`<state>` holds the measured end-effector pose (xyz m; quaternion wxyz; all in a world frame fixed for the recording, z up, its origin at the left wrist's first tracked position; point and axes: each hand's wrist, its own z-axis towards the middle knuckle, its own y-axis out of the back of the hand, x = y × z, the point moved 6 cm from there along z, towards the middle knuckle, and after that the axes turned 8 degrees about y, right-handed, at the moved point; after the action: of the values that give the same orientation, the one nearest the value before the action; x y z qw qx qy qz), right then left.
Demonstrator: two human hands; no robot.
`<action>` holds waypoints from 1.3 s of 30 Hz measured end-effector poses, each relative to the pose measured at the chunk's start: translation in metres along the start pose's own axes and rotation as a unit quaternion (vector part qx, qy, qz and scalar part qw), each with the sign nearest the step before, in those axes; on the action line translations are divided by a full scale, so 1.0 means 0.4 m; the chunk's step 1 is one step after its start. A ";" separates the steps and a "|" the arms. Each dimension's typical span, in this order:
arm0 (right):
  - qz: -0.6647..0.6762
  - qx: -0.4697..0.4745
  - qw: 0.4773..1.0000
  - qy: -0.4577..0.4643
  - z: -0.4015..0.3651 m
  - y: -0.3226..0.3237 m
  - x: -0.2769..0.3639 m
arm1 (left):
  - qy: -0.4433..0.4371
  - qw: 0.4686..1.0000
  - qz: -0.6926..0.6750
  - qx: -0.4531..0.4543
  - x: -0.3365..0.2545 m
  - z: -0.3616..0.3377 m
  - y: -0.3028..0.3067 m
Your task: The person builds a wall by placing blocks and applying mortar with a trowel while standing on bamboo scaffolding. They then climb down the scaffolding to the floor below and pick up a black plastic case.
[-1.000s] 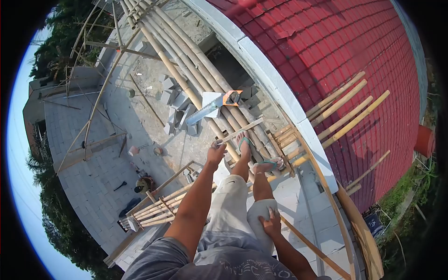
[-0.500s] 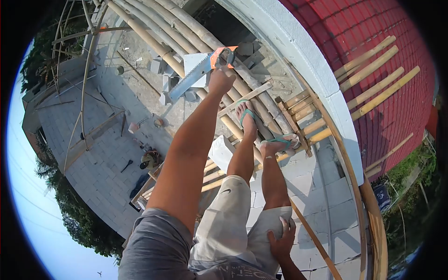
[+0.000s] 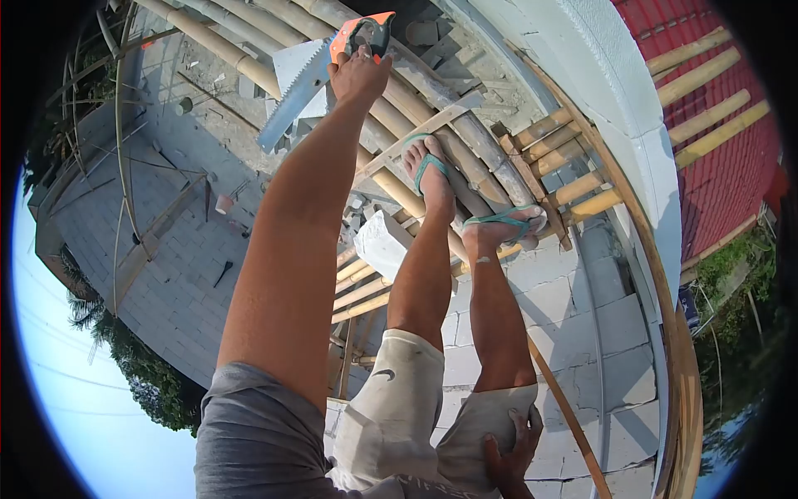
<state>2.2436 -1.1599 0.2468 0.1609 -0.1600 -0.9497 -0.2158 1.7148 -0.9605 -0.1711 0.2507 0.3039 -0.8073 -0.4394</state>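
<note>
My left hand (image 3: 359,76) is wrapped round the orange and black handle of a hand saw (image 3: 301,98), at the end of my outstretched arm. The toothed blade slants down to the left, overlapping a pale block (image 3: 298,60) on the bamboo poles in this view. My right hand (image 3: 511,453) holds nothing and rests on the leg of my light shorts (image 3: 478,420), fingers apart and partly in shade. Beyond it, my feet in green flip-flops (image 3: 503,220) stand on the bamboo poles (image 3: 474,170). Beside my left shin lies another white block (image 3: 384,244).
A thin wooden strip (image 3: 416,140) crosses the poles near my feet. To the right runs a pale wall top (image 3: 619,116), with a red tiled roof (image 3: 731,179) beyond. Block paving (image 3: 166,241) lies far below at left. A narrow plank (image 3: 569,416) slants beside my right leg.
The saw and my left hand have shifted up and left in view. The view itself has moved, bringing my feet and the poles closer. My right hand stays on my leg.
</note>
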 end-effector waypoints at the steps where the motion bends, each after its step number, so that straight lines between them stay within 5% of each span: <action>1: 0.010 -0.005 1.000 -0.003 0.002 0.001 0.000 | 0.000 1.000 -0.021 0.007 0.004 0.001 0.000; 4: 0.007 -0.005 1.000 0.012 0.006 0.011 0.014 | 0.017 0.991 -0.116 0.059 0.014 -0.033 -0.028; 6: 0.001 -0.004 1.000 0.019 0.008 0.012 0.020 | -0.008 0.987 -0.158 -0.002 0.004 -0.108 -0.021; 13: -0.006 -0.003 1.000 0.030 0.015 0.018 0.033 | -0.066 0.991 -0.109 0.033 -0.074 -0.346 -0.129; 21: -0.017 0.027 0.999 0.024 0.018 0.028 0.047 | 0.045 0.985 -0.134 0.100 -0.084 -0.263 -0.240; 25: -0.011 0.030 0.999 0.030 0.022 0.023 0.043 | 0.045 0.988 -0.137 0.052 -0.065 -0.207 -0.231; 28: -0.015 0.029 0.999 0.027 0.025 0.027 0.053 | 0.081 0.956 -0.270 0.086 -0.012 -0.185 -0.215; 31: -0.019 0.016 0.999 0.042 0.026 0.023 0.058 | 0.176 0.910 -0.347 0.145 0.070 -0.173 -0.218; 32: -0.020 0.015 0.999 0.046 0.030 0.025 0.064 | 0.283 0.834 -0.454 0.134 0.123 -0.175 -0.228; 35: -0.014 0.020 0.999 0.027 0.038 0.030 0.074 | 0.411 0.770 -0.488 -0.005 0.294 -0.140 -0.267; 37: -0.012 0.017 0.999 0.036 0.044 0.034 0.091 | 0.530 0.585 -0.614 -0.012 0.337 -0.156 -0.248; 39: -0.021 0.046 0.999 0.005 0.031 0.050 0.089 | 0.501 0.522 -0.691 0.016 0.365 -0.107 -0.262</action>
<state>2.2163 -1.1288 0.2565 0.1686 -0.1308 -0.9610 -0.1759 1.6712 -1.1331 -0.2204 0.2266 0.9401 -0.0929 -0.2369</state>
